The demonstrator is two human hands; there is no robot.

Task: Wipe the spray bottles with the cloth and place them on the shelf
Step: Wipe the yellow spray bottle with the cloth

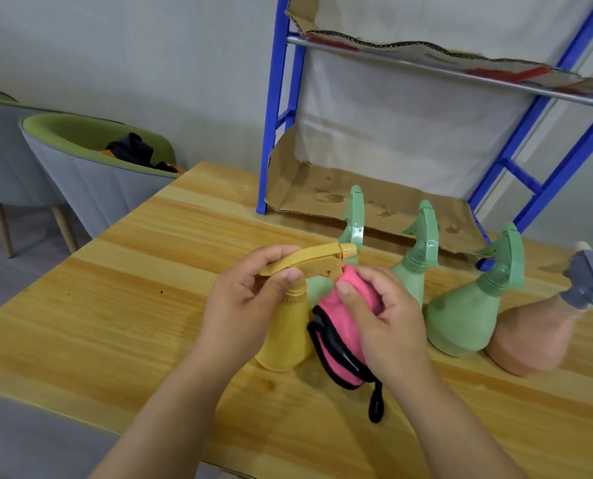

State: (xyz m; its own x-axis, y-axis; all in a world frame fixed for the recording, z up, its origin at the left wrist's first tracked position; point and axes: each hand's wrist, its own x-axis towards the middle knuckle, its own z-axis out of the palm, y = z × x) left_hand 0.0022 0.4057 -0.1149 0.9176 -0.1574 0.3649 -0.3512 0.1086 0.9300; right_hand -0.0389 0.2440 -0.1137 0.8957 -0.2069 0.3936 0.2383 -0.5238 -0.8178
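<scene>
Closest to us, at the near middle of the table (115, 305), our left hand (250, 302) grips the yellow spray bottle (288, 337) by its sprayer head, with the thumb beneath and the fingers curled over the top. The bottle's long axis is close to upright, and the nozzle end points right and away. Just to its right, our right hand (381, 323) has fingers and thumb curled round the bunched pink cloth (340, 340). The cloth is pressed to the neck under the nozzle, and its black-edged tail hangs toward the tabletop. Whether the bottle's base rests on the wood or hovers just off it, we cannot tell from this angle.

We judge the wipe to be at the neck. The cone-shaped body lies below and left of the cloth hand, so the next stroke would run down that axis.

Beyond our hands stand the left green bottle (355, 219), the middle green bottle (416, 264) and the right green bottle (467, 316). A peach bottle (530, 340) with a grey head is farthest right.

Behind them rises the shelf (277, 115), blue-framed, with a cardboard-lined bottom tier (322, 191). The green bottles stand between us and that tier, so the carry will likely need to go over them or round their left side.

Far left sits a grey chair (80, 188).
</scene>
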